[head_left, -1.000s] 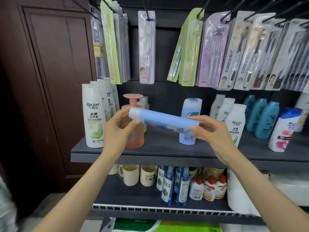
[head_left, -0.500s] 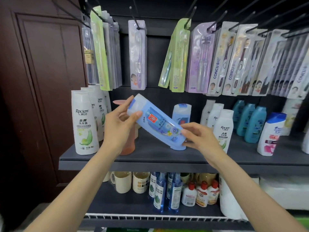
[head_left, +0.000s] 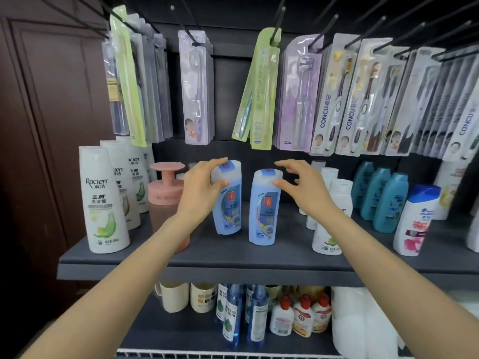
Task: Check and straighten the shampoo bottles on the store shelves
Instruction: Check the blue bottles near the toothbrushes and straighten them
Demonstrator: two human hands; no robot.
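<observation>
Two blue shampoo bottles stand upright side by side on the dark grey shelf [head_left: 233,257]. My left hand [head_left: 199,190] pinches the cap of the left blue bottle [head_left: 228,211], with fingers on top and the thumb on the front. My right hand [head_left: 303,187] hovers at the cap of the right blue bottle [head_left: 264,213]. Its thumb touches the cap and its fingers are spread above it, not closed round it.
White Raclen bottles [head_left: 102,200] and a pink pump bottle [head_left: 166,193] stand to the left. More white bottles [head_left: 334,203], teal bottles [head_left: 383,200] and a blue-capped white bottle [head_left: 414,218] stand to the right. Toothbrush packs [head_left: 261,86] hang above. Mugs [head_left: 176,296] and spray bottles [head_left: 233,314] fill the lower shelf.
The blue bottle I held tilted in both hands now stands upright on the shelf beside the other blue one. My right hand let go and moved to the second bottle's cap.
</observation>
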